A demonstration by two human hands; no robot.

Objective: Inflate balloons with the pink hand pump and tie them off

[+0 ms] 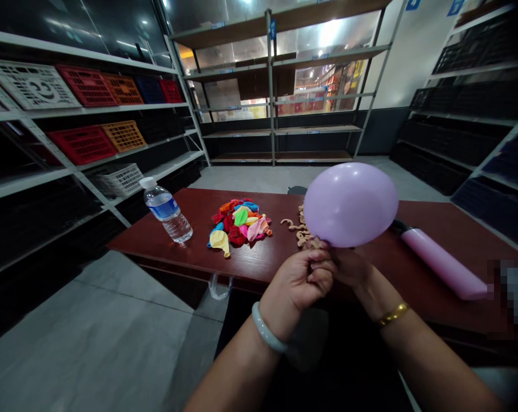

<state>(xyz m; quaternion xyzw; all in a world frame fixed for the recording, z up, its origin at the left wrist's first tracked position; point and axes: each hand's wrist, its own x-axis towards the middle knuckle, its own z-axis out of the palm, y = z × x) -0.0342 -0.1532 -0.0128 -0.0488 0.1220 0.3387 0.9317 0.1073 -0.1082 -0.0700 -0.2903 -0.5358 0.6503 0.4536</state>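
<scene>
Over table (259,260), lilac balloon (350,204), long axis crosswise, neck down in clamped fingers of left hand (299,280) and right hand (352,269).

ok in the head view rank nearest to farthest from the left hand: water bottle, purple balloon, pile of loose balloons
1. purple balloon, held just above the left hand
2. pile of loose balloons, off to its left
3. water bottle, farther left again

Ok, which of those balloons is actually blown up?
The lilac balloon, held at its neck by the left hand and right hand. It alone is round and full; the others lie limp in the coloured pile on the table.
</scene>
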